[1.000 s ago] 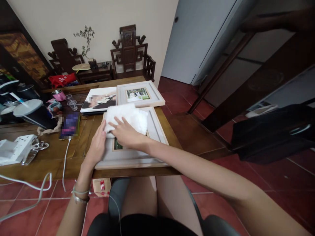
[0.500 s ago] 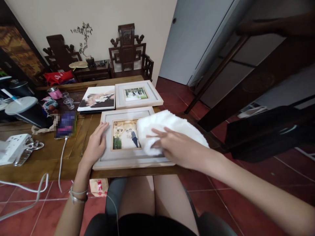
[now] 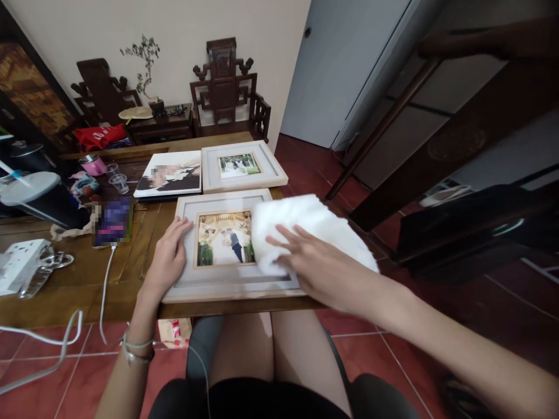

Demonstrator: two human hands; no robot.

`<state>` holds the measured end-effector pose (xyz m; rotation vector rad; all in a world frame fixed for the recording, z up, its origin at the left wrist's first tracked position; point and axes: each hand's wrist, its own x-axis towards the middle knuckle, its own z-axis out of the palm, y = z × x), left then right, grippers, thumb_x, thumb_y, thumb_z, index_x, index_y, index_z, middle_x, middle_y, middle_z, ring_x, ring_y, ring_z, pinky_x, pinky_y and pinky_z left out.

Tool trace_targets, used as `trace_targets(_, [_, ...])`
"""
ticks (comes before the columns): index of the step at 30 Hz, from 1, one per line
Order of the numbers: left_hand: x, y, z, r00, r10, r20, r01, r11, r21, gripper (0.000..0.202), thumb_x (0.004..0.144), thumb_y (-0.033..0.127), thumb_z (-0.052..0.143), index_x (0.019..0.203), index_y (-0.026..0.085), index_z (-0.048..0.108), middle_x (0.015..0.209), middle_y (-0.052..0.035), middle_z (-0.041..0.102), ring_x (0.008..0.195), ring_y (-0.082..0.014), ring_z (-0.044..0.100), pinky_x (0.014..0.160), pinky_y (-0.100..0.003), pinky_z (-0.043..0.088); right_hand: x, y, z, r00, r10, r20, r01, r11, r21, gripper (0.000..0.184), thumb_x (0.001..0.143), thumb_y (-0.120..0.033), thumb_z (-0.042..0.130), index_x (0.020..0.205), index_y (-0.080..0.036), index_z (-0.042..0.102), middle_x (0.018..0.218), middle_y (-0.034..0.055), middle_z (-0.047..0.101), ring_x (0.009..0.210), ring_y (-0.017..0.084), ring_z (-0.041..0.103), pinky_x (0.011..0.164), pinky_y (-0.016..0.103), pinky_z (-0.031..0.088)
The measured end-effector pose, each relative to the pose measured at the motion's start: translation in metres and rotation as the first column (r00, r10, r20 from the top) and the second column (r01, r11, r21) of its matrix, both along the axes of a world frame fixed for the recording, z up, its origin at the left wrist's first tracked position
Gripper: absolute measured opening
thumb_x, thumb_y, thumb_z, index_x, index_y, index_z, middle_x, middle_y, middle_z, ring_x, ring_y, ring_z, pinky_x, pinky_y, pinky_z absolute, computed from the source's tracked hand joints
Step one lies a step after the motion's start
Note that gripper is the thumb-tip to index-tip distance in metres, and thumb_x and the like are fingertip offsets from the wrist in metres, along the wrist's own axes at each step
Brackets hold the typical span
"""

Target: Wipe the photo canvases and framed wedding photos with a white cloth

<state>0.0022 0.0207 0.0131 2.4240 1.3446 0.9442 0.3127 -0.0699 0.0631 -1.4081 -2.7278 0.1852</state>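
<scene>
A light wooden picture frame [image 3: 227, 285] with a small photo of two people lies flat at the table's near edge. My left hand [image 3: 168, 256] rests on its left border, fingers stretched out and holding nothing. A fluffy white cloth [image 3: 301, 212] covers the right part of the frame and hangs past its right side. On top of the cloth is my right hand [image 3: 312, 259], pressing it down with fingers partly spread; the thumb side is tucked into the cloth and slightly blurred.
Behind lie a second frame [image 3: 240, 183] and a photo panel [image 3: 170, 174]. To the left are a phone [image 3: 113, 221] with a white cable [image 3: 105, 291], a dark lidded cup [image 3: 48, 203] and a power strip [image 3: 21, 265]. A dark wooden chair [image 3: 222, 87] stands beyond the table.
My right hand and the white cloth have moved slightly right over the frame, uncovering more of the photo. My left hand stays on the left border. The view has shifted slightly.
</scene>
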Motion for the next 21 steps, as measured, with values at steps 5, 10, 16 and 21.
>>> trace_targets(5, [0.000,0.001,-0.005,1.000,0.016,0.008,-0.016,1.000,0.003,0.046,0.089,0.012,0.038,0.129,0.014,0.059,0.140,-0.0132,0.059,0.140,-0.0254,0.044,0.118,-0.049,0.035,-0.029,-0.029,0.035,0.998,0.048,-0.039,-0.053,0.989,-0.140,0.047,0.068,-0.002,0.051,0.104,-0.019,0.076,0.136,0.0120,0.062,0.135,0.033,0.047,0.112,0.050,0.038])
trace_targets(10, [0.000,-0.001,-0.002,0.999,0.020,0.037,-0.018,0.999,-0.040,0.048,0.088,0.014,0.038,0.133,0.017,0.057,0.140,-0.0096,0.059,0.141,-0.0239,0.042,0.118,-0.047,0.034,-0.091,-0.001,0.037,0.977,0.207,-0.053,-0.212,0.969,-0.124,0.038,0.078,-0.007,0.053,0.108,-0.015,0.075,0.137,0.0148,0.060,0.136,0.037,0.045,0.110,0.053,0.039])
trace_targets(16, [0.000,-0.005,0.007,0.998,0.015,0.062,-0.010,0.997,-0.076,0.048,0.089,0.016,0.039,0.133,0.019,0.058,0.140,-0.0079,0.060,0.141,-0.0235,0.043,0.118,-0.046,0.033,-0.112,0.008,-0.019,0.956,0.264,-0.128,-0.256,0.964,0.075,0.034,0.084,-0.015,0.053,0.113,-0.014,0.071,0.145,0.0162,0.052,0.142,0.038,0.032,0.114,0.061,0.026])
trace_targets(21, [-0.002,-0.001,0.001,1.000,0.018,0.004,-0.018,0.999,-0.044,0.044,0.091,0.018,0.039,0.129,0.013,0.062,0.139,-0.0133,0.060,0.141,-0.0272,0.043,0.119,-0.050,0.032,-0.042,-0.019,-0.019,0.997,0.034,-0.073,-0.038,0.998,-0.055,0.039,0.070,-0.012,0.061,0.106,-0.021,0.075,0.147,0.0105,0.052,0.144,0.035,0.031,0.119,0.060,0.016])
